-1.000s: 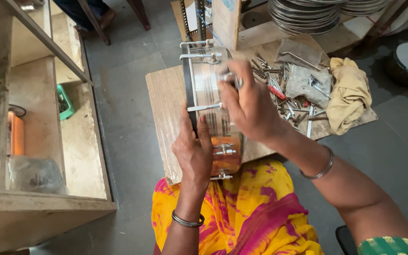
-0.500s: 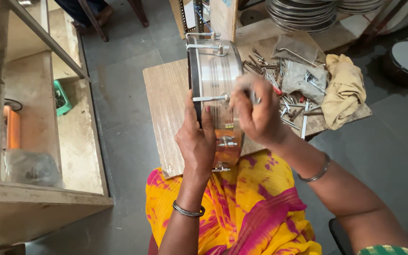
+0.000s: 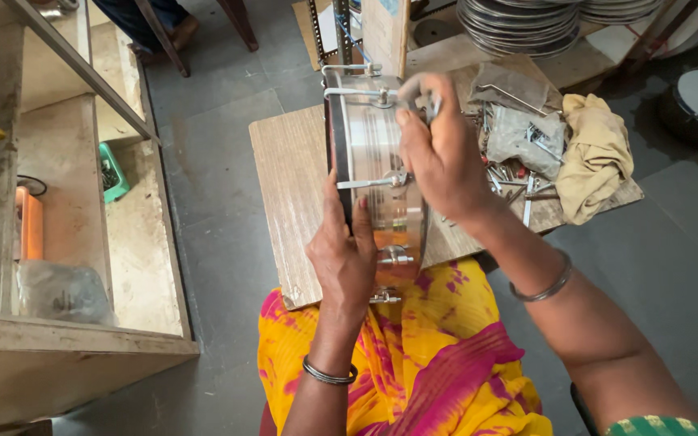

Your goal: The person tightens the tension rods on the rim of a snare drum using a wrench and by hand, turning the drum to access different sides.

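The person holds a round shiny metal drum shell with silver rods along its side (image 3: 377,161), standing on its edge on a small pale wooden board (image 3: 292,186) that rests over the person's lap. The left hand (image 3: 347,254) is pressed flat against the near side of the drum, fingers spread upward to keep it steady. The right hand (image 3: 439,153) is closed around a small metal part at the top edge of the drum; half a second ago this hand was lower down, at a rod in the middle of the side, so it has moved up to the next rod. The drum also looks turned a little from a second ago. That seems to mean the person is going around the drum, one rod after another. Just beside the drum lies a heap of loose silver bolts and hooks (image 3: 519,173), a clear plastic bag (image 3: 527,129) and a crumpled yellow cloth (image 3: 595,153). A stack of round metal hoops (image 3: 519,24) sits farther away.
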